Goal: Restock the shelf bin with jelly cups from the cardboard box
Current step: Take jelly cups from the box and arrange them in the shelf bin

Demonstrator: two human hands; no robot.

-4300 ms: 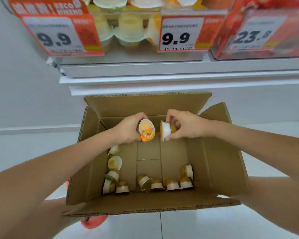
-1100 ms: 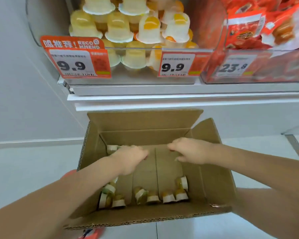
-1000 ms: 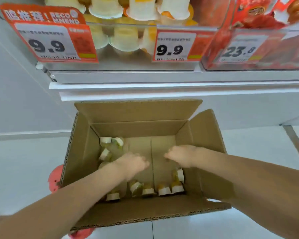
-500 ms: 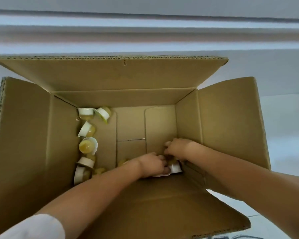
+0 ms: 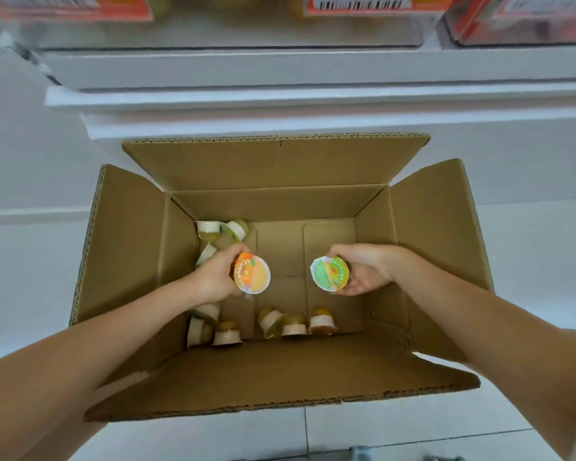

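Cardboard box (image 5: 439,227) mid-frame; left hand (image 5: 218,277) grips orange-lidded jelly cup (image 5: 251,276), right hand (image 5: 363,269) grips green-lidded jelly cup (image 5: 330,272).

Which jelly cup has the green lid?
The green-lidded cup is the one held in the right hand. The cup in the left hand has an orange lid, and the loose ones in the cardboard box show no green lid.

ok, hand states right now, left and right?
Left hand: holding an orange-lidded jelly cup.
Right hand: holding a green-lidded jelly cup.
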